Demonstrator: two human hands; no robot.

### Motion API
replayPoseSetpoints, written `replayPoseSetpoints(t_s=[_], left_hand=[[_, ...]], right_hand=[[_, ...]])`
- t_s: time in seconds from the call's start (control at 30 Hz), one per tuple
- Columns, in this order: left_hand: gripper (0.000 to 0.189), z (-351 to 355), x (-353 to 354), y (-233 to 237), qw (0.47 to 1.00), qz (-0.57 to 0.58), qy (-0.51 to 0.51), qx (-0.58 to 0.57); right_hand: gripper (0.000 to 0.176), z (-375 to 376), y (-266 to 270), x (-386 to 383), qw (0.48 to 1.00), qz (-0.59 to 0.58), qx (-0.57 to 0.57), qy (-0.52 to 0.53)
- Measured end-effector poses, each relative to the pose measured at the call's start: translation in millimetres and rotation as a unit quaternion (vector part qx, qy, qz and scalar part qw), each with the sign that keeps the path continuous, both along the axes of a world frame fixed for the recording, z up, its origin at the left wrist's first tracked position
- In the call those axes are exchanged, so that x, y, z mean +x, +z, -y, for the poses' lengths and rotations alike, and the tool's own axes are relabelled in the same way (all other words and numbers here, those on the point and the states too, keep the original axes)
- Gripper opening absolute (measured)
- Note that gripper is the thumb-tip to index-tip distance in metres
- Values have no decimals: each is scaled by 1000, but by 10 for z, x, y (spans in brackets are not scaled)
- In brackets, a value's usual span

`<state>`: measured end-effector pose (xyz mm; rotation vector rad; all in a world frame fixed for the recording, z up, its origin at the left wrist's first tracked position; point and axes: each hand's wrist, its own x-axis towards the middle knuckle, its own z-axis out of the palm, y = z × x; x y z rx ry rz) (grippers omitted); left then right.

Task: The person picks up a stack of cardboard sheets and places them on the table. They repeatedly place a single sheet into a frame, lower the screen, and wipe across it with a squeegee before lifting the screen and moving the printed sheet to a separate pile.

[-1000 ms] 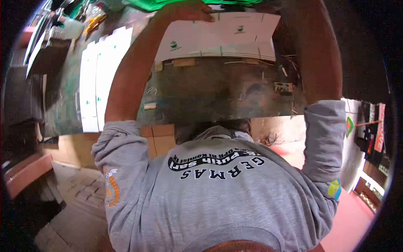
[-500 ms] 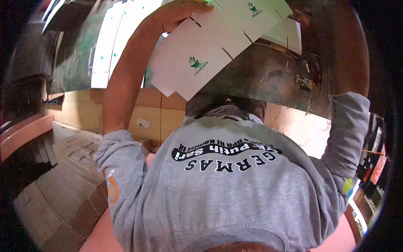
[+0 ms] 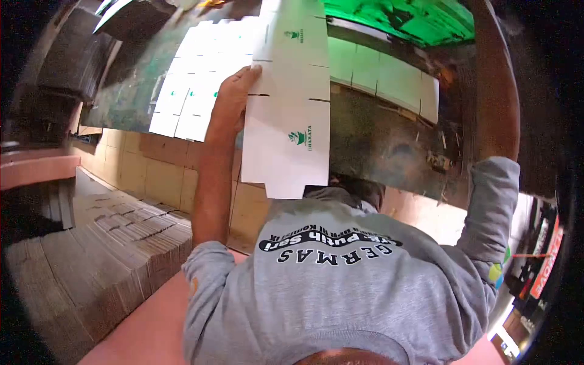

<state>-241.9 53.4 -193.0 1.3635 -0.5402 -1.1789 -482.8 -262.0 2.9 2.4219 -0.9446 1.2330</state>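
Observation:
A long white cardboard box blank [image 3: 286, 115] with green cup logos, slits and an end tab hangs upright in front of my chest. My left hand [image 3: 237, 94] is closed on its left edge, thumb on the face and the other fingers mostly hidden. The blank's upper end runs past the top of the view. My right arm [image 3: 496, 103] reaches up along the right side, and its hand is beyond the top edge. Behind the blank, more white printed blanks [image 3: 194, 91] lie on the dark table [image 3: 125, 97]. Another white blank [image 3: 398, 82] lies to the right.
A bright green-lit surface [image 3: 420, 21] is at the upper right. Tall stacks of grey-brown cardboard [image 3: 121, 249] stand at the lower left beside a pink surface [image 3: 146, 325]. Small scraps lie on the table near its right front edge.
The blank has swung from a diagonal to nearly upright. My left hand has come down toward me along its edge. My right hand has left the view at the top.

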Motion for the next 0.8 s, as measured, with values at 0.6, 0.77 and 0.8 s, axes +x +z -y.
replayPoseSetpoints(t_s=[0.6, 0.77, 0.8], left_hand=[[37, 58, 489, -368, 982, -94, 137, -86], [37, 78, 691, -507, 979, -118, 141, -93], [36, 87, 702, -502, 975, -122, 154, -100]], right_hand=[[55, 193, -24, -44, 998, -64, 8, 22], [54, 273, -100, -75, 996, -80, 6, 25], [54, 322, -93, -48, 996, -81, 6, 27]])
